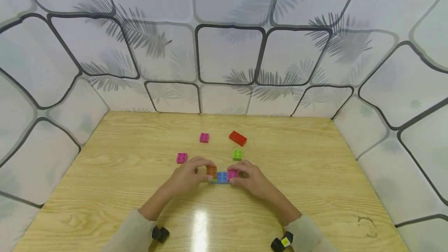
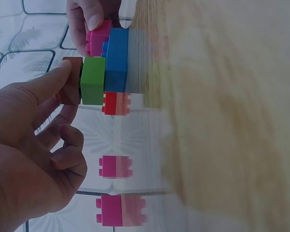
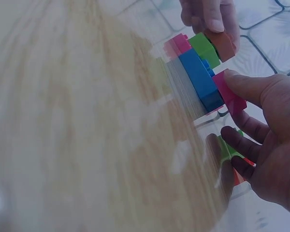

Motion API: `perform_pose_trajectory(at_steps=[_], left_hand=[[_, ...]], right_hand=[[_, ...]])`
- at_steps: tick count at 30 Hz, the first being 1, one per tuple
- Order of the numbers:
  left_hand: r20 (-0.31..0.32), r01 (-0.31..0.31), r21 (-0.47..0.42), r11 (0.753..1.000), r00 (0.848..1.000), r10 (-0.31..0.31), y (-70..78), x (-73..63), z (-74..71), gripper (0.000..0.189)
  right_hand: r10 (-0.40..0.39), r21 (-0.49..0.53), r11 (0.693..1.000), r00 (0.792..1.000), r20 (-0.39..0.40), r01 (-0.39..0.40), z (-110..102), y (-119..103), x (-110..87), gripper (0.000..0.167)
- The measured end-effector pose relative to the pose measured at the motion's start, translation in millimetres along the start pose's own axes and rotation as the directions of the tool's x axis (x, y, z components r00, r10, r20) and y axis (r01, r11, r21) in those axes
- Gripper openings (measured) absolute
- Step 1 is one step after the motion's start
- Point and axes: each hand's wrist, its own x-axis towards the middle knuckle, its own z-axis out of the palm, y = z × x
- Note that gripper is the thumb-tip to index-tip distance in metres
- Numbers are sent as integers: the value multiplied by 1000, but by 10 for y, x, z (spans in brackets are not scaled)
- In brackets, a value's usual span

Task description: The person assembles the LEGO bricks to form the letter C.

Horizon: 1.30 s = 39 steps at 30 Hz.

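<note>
A long blue block (image 1: 222, 177) lies on the table between both hands. On its left end sits a green block (image 2: 93, 80), and above that is an orange block (image 1: 211, 171). My left hand (image 1: 188, 175) pinches the orange block between thumb and fingers. At the other end of the blue block is a pink block (image 1: 232, 174), which my right hand (image 1: 252, 179) pinches by its sides. The blue block's middle studs show between the two hands. In the right wrist view the pink block (image 3: 229, 92) appears slightly tilted against the blue block (image 3: 201, 79).
Beyond the hands lie a lime green block (image 1: 237, 155), a long red block (image 1: 238, 138) and two pink blocks, one farther back (image 1: 204, 138) and one near the left hand (image 1: 182, 158). A patterned wall (image 1: 224, 98) borders the wooden table (image 1: 140, 139).
</note>
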Motion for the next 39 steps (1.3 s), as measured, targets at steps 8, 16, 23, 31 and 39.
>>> perform_pose_trajectory(at_steps=[8,16,23,31,39], left_hand=[[-8,-7,25,1000,1000,7,-11,17,5,35],[4,9,27,1000,1000,-9,-3,39,10,36],[2,12,45,999,1000,-12,14,24,-3,36],[25,26,-17,1000,999,-25,-18,21,3,37],[61,29,-89,996,998,-23,-19,-4,-39,42]], right_hand=[[-41,-12,999,999,-12,41,9,5,-4,38],[32,17,999,999,7,-32,-2,-12,-9,39],[13,12,1000,1000,5,-13,12,6,1,39],[-13,11,1000,1000,-9,13,9,-7,-5,38],[0,17,1000,1000,-6,0,11,5,-11,38]])
